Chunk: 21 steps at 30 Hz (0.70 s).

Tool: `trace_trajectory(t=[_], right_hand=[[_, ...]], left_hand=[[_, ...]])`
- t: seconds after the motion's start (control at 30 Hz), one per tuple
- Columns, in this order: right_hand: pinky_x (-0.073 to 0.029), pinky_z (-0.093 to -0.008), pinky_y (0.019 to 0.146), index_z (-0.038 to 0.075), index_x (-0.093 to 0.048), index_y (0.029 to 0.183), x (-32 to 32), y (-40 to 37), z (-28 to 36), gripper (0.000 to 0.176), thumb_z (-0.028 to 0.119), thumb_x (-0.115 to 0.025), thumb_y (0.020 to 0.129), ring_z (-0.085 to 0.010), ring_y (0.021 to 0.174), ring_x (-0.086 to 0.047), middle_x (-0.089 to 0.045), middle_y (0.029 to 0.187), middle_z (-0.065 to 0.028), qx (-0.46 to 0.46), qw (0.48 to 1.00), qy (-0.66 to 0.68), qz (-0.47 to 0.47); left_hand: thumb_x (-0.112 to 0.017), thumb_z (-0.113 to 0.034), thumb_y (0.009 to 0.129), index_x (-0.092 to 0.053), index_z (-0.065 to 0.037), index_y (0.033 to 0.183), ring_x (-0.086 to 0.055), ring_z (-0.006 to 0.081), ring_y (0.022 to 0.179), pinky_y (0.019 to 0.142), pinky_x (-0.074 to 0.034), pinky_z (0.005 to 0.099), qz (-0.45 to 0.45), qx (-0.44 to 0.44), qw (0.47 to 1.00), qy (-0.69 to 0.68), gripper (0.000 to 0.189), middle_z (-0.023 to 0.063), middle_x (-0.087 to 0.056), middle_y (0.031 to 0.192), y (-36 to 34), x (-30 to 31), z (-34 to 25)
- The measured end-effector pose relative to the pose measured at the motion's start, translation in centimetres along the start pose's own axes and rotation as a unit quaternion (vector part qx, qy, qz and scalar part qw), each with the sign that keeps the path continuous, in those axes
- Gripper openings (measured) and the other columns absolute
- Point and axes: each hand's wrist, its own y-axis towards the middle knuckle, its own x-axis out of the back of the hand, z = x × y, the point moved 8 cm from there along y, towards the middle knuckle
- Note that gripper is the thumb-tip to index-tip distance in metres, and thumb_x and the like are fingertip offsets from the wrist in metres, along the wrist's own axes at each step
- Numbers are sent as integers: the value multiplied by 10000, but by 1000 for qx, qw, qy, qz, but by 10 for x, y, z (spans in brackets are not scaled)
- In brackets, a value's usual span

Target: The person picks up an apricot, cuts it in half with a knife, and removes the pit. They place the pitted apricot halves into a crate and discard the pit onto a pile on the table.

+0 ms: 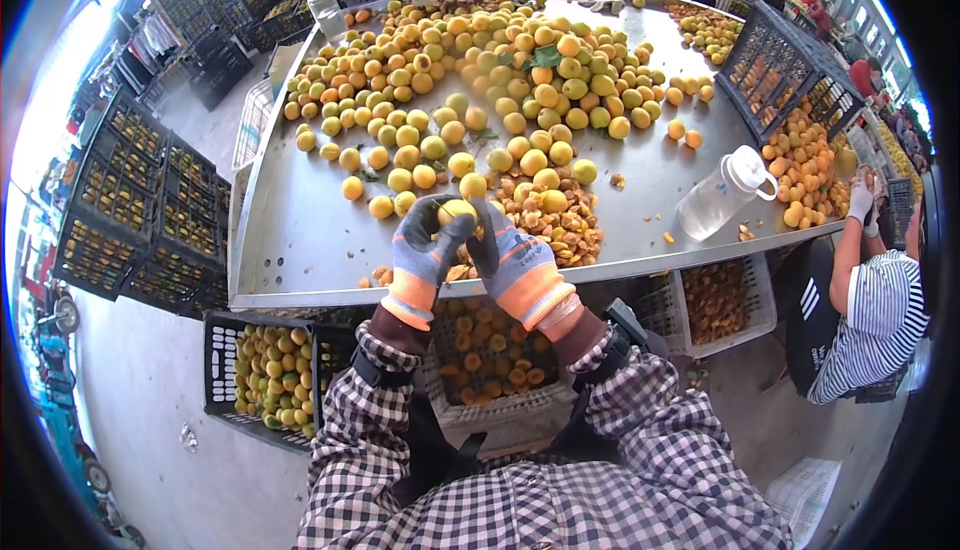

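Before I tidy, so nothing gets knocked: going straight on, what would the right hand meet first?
The right hand would probably meet the loose yellow fruit just beyond the held fruit, though depth is unclear.

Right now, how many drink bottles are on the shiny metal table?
2: a clear plastic bottle with a white lid on the right, and a clear pale-capped bottle at the far left corner. The yellow fruit may hide more.

Opens up left, across the surface (pixel 300 215); runs into heaped fruit (pixel 540 65) ahead; squeezes through right, between cut pieces (pixel 577 235) and bottle (pixel 708 205); meets black crate (pixel 768 68) beyond.
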Motion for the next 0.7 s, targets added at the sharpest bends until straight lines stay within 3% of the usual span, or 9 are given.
trace_trajectory(t=[0.03,0.13,0.27,0.33,0.4,0.43,0.7], right_hand=[[-533,-403,666,30,-399,1346,8,-1,-1,475,208,-543,930,-338,803,-666,-650,952,-201,13,999,16,-51],[-529,-393,705,32,-313,1434,9,1,1,593,161,-559,910,-347,843,-653,-628,1029,-224,72,989,113,-55],[-527,-398,752,28,-323,1422,-2,4,-3,575,100,-550,898,-350,919,-649,-614,1108,-233,56,990,128,12],[-526,-399,764,36,-319,1424,2,3,2,593,84,-566,887,-359,940,-642,-613,1110,-229,61,981,182,-4],[-525,-400,790,53,-313,1429,11,3,4,632,53,-599,865,-376,981,-628,-612,1115,-222,67,955,285,-39],[-525,-400,790,53,-313,1429,12,3,4,632,53,-599,865,-376,981,-628,-612,1115,-222,67,956,284,-39],[-496,-390,882,55,-336,1409,8,-1,6,615,78,-628,868,-373,1097,-596,-600,1171,-209,35,939,341,22]], left_hand=[[-691,-146,884,-587,0,1153,-599,72,817,632,-477,198,9,6,1000,25,323,21,-647,988,-1,-2,7],[-690,-118,879,-580,5,1170,-608,96,876,730,-499,220,19,-20,999,26,335,26,-645,999,-2,-6,8],[-688,-99,874,-570,11,1190,-607,93,886,744,-504,219,4,-27,999,43,355,38,-649,1025,-2,-3,2],[-738,-94,837,-599,22,1124,-629,115,906,809,-520,258,-17,47,999,20,339,63,-676,996,-5,-1,2],[-729,-88,842,-592,25,1135,-627,121,918,823,-518,262,-4,15,1000,13,343,67,-672,1010,-6,-4,-2],[-720,-83,848,-584,29,1147,-625,127,930,837,-516,266,8,-17,1000,8,347,70,-669,1024,-7,-5,-7],[-702,-36,848,-554,34,1204,-616,145,970,871,-507,276,22,-25,999,-20,392,90,-645,1075,-20,-4,-11]])
